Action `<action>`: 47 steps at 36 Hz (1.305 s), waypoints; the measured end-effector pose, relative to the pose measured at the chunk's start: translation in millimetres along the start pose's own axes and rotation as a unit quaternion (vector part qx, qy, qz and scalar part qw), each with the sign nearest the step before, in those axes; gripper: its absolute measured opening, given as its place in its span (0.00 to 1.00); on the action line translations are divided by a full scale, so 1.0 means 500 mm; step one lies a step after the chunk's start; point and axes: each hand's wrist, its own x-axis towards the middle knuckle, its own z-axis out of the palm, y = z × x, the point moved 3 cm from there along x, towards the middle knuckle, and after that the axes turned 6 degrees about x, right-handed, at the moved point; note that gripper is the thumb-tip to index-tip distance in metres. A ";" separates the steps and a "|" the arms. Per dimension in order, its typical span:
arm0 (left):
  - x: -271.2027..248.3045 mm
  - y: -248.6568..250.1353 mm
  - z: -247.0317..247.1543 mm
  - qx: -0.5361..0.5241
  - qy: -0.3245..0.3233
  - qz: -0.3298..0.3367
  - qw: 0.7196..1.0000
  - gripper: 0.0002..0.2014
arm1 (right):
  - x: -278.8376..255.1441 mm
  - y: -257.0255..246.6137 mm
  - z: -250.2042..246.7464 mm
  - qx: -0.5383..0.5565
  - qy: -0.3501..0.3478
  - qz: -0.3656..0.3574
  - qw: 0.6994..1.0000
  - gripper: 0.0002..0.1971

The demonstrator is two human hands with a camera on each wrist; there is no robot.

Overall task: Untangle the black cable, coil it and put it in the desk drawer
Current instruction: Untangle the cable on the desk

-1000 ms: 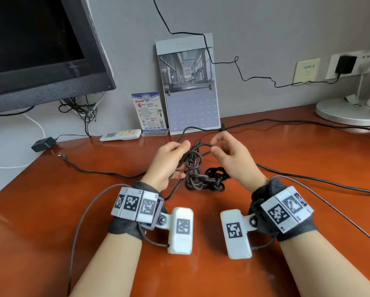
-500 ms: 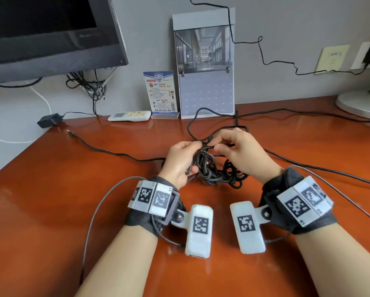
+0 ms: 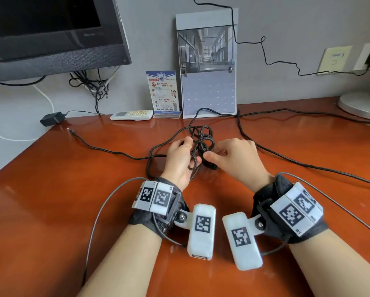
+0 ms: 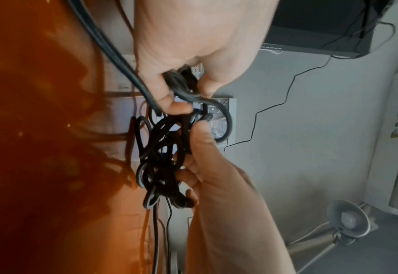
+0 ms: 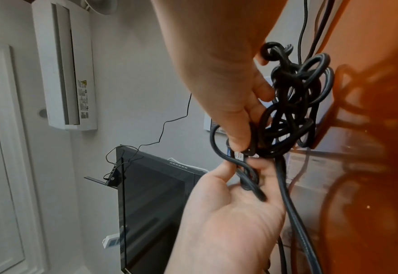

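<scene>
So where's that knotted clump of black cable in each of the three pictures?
Head: black cable clump at centre, between the left hand and right hand.
Left wrist: clump at centre, below the left hand.
Right wrist: clump upper right, against the desk.
Shared landmark: the wall calendar behind the clump.

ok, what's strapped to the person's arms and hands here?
Bare forearms, no sleeves. Each wrist wears a dark fabric wrist wrap carrying white marker blocks printed with black square codes, plus a white rounded camera pod on a bolted bracket. Thin grey cables trail from both. Nothing worn on the left hand or right hand.
</scene>
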 end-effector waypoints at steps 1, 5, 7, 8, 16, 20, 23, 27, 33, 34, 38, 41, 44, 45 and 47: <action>-0.001 0.000 -0.001 0.003 -0.005 -0.003 1.000 0.06 | 0.000 0.001 0.001 0.007 -0.002 0.006 1.000 0.11; -0.008 0.011 -0.002 0.157 0.002 0.039 0.987 0.04 | 0.001 0.012 0.004 0.019 -0.025 0.032 0.999 0.11; -0.014 0.027 -0.004 0.235 0.016 0.107 0.966 0.12 | 0.003 0.016 0.009 0.013 -0.036 0.040 0.998 0.11; -0.019 0.038 -0.003 0.255 0.003 0.143 0.956 0.15 | 0.003 0.016 0.010 0.017 -0.039 0.045 0.998 0.11; -0.027 0.038 -0.011 0.470 -0.145 0.181 0.852 0.23 | 0.002 0.016 0.003 0.060 -0.074 0.045 0.994 0.08; -0.016 0.032 -0.020 0.495 -0.105 0.203 0.838 0.12 | 0.004 0.016 -0.003 0.074 -0.053 0.045 0.995 0.08; -0.012 0.031 -0.015 0.520 -0.099 0.234 0.816 0.09 | 0.007 0.011 -0.001 0.043 -0.013 0.051 0.998 0.10; -0.009 0.037 -0.011 0.518 -0.054 0.259 0.813 0.16 | 0.009 0.003 0.001 0.053 0.063 0.045 0.996 0.09; -0.005 0.031 -0.013 0.478 -0.057 0.244 0.842 0.19 | 0.003 0.005 0.004 0.013 0.068 0.028 0.997 0.08; -0.004 0.029 -0.014 0.470 -0.062 0.240 0.847 0.19 | 0.003 0.005 0.005 0.012 0.055 0.018 0.998 0.08; -0.001 0.026 -0.018 0.452 -0.061 0.228 0.860 0.14 | 0.001 0.002 0.006 0.001 0.020 -0.004 1.000 0.06; 0.003 0.025 -0.016 0.447 -0.032 0.236 0.862 0.13 | -0.001 -0.003 0.006 -0.001 0.034 0.003 0.999 0.06; 0.003 0.020 -0.011 0.424 -0.014 0.248 0.871 0.16 | -0.001 0.001 0.006 0.025 0.063 0.045 0.997 0.07; 0.003 0.018 -0.008 0.418 -0.010 0.249 0.874 0.18 | 0.000 0.004 0.006 0.037 0.072 0.062 0.995 0.08; 0.001 0.014 -0.001 0.404 -0.007 0.241 0.882 0.18 | 0.003 0.012 0.003 0.069 0.084 0.094 0.990 0.09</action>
